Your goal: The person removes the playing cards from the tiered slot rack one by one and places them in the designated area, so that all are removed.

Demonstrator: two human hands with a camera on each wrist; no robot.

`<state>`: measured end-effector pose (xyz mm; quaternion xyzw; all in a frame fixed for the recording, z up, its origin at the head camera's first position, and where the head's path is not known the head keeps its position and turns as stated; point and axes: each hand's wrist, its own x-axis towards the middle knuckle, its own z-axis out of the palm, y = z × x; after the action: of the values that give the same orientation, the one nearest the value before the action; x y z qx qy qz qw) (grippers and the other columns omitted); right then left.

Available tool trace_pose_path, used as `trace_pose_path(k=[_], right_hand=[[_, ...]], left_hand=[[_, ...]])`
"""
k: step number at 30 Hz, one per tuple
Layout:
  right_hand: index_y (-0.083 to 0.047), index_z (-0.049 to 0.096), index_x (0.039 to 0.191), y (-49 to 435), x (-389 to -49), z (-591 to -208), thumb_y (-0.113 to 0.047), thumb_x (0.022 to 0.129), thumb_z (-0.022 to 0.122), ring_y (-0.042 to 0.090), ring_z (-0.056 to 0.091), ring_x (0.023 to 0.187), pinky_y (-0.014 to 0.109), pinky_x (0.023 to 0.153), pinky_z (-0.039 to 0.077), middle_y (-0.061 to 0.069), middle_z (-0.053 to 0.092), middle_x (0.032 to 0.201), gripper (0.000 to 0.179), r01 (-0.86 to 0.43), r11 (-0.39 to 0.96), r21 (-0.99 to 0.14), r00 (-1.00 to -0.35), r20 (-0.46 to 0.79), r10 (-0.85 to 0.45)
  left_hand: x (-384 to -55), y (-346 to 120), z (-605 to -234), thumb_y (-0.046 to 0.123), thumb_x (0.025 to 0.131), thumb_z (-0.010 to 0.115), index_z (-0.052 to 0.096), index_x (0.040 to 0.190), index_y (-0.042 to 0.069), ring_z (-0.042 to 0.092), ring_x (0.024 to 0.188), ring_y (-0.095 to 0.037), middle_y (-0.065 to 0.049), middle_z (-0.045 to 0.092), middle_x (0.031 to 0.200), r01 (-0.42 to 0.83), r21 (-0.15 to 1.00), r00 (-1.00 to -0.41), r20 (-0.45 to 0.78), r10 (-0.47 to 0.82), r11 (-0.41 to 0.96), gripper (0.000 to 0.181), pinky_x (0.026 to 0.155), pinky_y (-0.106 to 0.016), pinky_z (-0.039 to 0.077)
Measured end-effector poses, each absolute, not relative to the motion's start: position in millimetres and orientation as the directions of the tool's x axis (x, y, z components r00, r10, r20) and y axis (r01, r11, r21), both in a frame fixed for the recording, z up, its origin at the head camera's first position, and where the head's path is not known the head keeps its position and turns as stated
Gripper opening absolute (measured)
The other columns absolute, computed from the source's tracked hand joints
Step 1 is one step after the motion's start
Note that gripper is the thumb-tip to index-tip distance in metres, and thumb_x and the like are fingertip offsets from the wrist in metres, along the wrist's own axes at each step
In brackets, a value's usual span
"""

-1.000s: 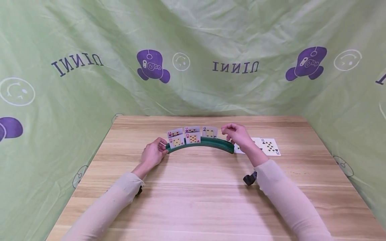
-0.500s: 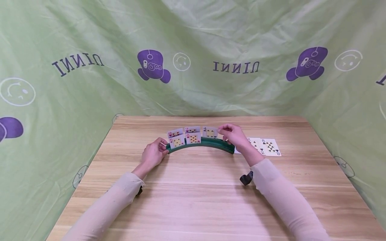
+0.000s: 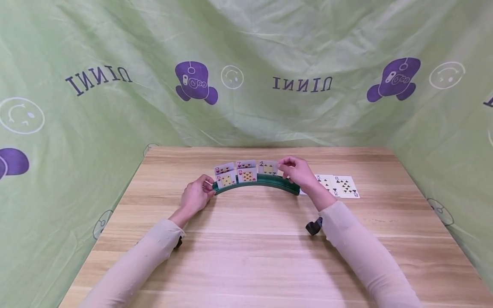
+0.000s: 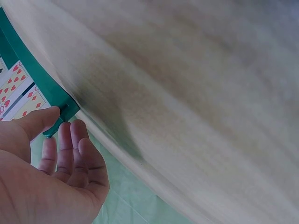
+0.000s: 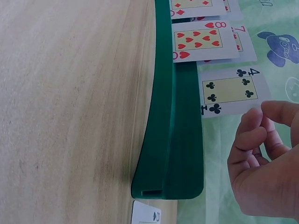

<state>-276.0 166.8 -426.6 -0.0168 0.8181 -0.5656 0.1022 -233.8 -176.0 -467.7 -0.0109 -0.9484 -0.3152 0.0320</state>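
Observation:
A curved green card holder (image 3: 278,183) stands on the table, with playing cards upright in its slots. My left hand (image 3: 194,197) grips its left end, thumb in front and fingers beyond the end in the left wrist view. In the rear slot, the four of clubs (image 5: 229,91) stands right of the other cards. My right hand (image 3: 302,175) pinches that card's upper right edge between thumb and forefinger. The front row has a five of diamonds (image 3: 226,180) and an eight of hearts (image 5: 201,42). Behind them are a nine (image 3: 224,169) and a seven of hearts (image 3: 246,164), partly covered.
Right of the holder, an eight of clubs (image 3: 347,187) and a three of clubs (image 3: 323,182) lie face up, overlapping. At least one more card is mostly hidden by my right arm. The wooden table (image 3: 254,256) backs onto a green printed cloth (image 3: 262,115).
My right hand has moved left from beside the four of clubs to its edge and now pinches it. The left hand has stayed on the holder's end.

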Motion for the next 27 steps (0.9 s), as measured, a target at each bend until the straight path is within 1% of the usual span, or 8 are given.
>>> trace_pose_path(k=[6, 9, 11, 17, 23, 27], right_hand=[[-0.007, 0.061, 0.117, 168.0, -274.7, -420.1, -0.026, 0.101, 0.058, 0.021, 0.056, 0.080, 0.024, 0.059, 0.043, 0.013, 0.058, 0.113, 0.025, 0.084, 0.349, -0.933, -0.984, -0.133, -0.119], [-0.007, 0.060, 0.117, 170.3, -275.2, -418.2, -0.025, 0.101, 0.058, 0.019, 0.056, 0.078, 0.023, 0.057, 0.042, 0.016, 0.058, 0.115, 0.024, 0.079, 0.340, -0.937, -0.987, -0.122, -0.105], [-0.007, 0.059, 0.117, 172.7, -276.1, -417.9, -0.025, 0.101, 0.058, 0.017, 0.055, 0.076, 0.022, 0.056, 0.040, 0.016, 0.059, 0.114, 0.024, 0.072, 0.329, -0.942, -0.989, -0.111, -0.100], [-0.007, 0.058, 0.117, 180.0, -278.2, -416.5, -0.025, 0.100, 0.059, 0.012, 0.053, 0.069, 0.021, 0.054, 0.038, 0.004, 0.060, 0.098, 0.024, 0.068, 0.304, -0.950, -0.992, -0.097, -0.082], [-0.008, 0.058, 0.115, 186.2, -278.0, -414.6, -0.021, 0.100, 0.059, 0.009, 0.050, 0.064, 0.023, 0.055, 0.040, 0.005, 0.061, 0.098, 0.021, 0.097, 0.267, -0.959, -0.992, -0.115, -0.053], [-0.007, 0.057, 0.116, 191.5, -277.6, -414.9, -0.018, 0.100, 0.058, 0.007, 0.049, 0.062, 0.020, 0.055, 0.040, 0.003, 0.060, 0.099, 0.020, 0.113, 0.238, -0.965, -0.992, -0.124, -0.032]], left_hand=[[-234.8, -175.4, -467.3, 0.013, 0.084, 0.078, 0.063, 0.110, 0.016, 0.071, 0.086, -0.018, -0.004, 0.074, 0.100, 0.038, 0.594, -0.998, 0.066, -0.002, 0.804, 0.030, 0.077, -0.039, 0.051], [-234.6, -175.6, -467.3, 0.013, 0.084, 0.078, 0.063, 0.109, 0.016, 0.071, 0.086, -0.017, -0.003, 0.074, 0.100, 0.040, 0.595, -0.998, 0.068, -0.001, 0.803, 0.030, 0.077, -0.039, 0.051], [-234.3, -175.5, -467.4, 0.013, 0.084, 0.078, 0.063, 0.109, 0.016, 0.071, 0.086, -0.017, -0.003, 0.074, 0.100, 0.040, 0.597, -0.998, 0.068, -0.001, 0.801, 0.030, 0.076, -0.039, 0.051], [-233.8, -175.4, -468.5, 0.013, 0.084, 0.078, 0.063, 0.110, 0.017, 0.071, 0.086, -0.017, -0.002, 0.074, 0.099, 0.033, 0.594, -0.998, 0.062, -0.005, 0.804, 0.030, 0.075, -0.037, 0.050], [-233.8, -175.9, -467.7, 0.014, 0.084, 0.078, 0.063, 0.109, 0.017, 0.071, 0.085, -0.017, -0.002, 0.074, 0.098, 0.034, 0.589, -0.998, 0.064, -0.004, 0.807, 0.030, 0.072, -0.035, 0.049], [-233.4, -175.9, -467.2, 0.014, 0.084, 0.078, 0.063, 0.109, 0.017, 0.071, 0.085, -0.017, -0.002, 0.074, 0.098, 0.035, 0.590, -0.998, 0.062, -0.002, 0.806, 0.030, 0.073, -0.035, 0.049]])
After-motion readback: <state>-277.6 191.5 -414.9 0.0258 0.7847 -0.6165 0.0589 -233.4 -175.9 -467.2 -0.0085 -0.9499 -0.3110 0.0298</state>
